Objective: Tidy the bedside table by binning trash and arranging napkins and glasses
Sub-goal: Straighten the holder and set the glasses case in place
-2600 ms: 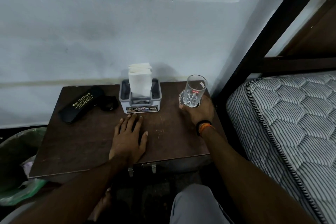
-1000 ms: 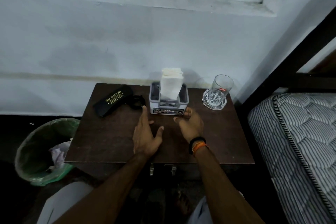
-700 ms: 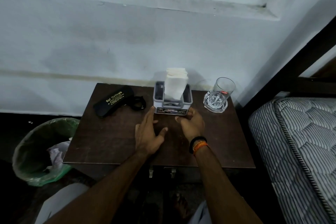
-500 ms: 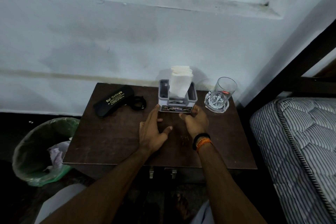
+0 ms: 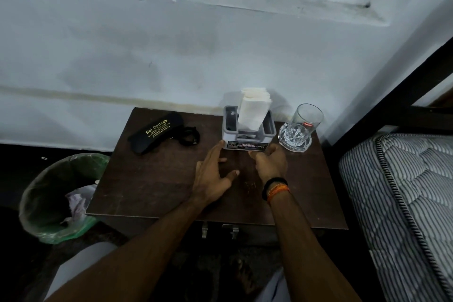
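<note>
A pale plastered wall (image 5: 171, 51) with a window ledge fills the top half of the view. At 3 o'clock lies a grey-and-white striped quilted mattress (image 5: 404, 191) under a black bed frame (image 5: 392, 103). The dark brown wooden desk (image 5: 152, 179) sits in the middle, its far edge against the wall. At 9 o'clock from the desk, on the floor, stands a round bin lined with a green plastic bag (image 5: 58, 193), with crumpled paper inside.

On the desk, at its 10 o'clock corner, lies a black spectacle case with gold lettering (image 5: 154, 132), and a black looped strap (image 5: 188, 135) touches its right end. At 12 o'clock stands a grey plastic napkin holder (image 5: 247, 133) with a stack of white paper napkins (image 5: 253, 108) upright in its middle slot, leaning slightly right. Just beside it at 1 o'clock, a clear drinking glass with a red label (image 5: 305, 122) stands on a clear cut-glass coaster (image 5: 295, 138).

The left hand (image 5: 213, 176) rests flat and spread on the desk, fingertips touching the holder's lower left corner. The right hand (image 5: 270, 163), loosely curled and holding nothing, meets the holder's front right edge; black and orange bands (image 5: 275, 189) circle its wrist.
</note>
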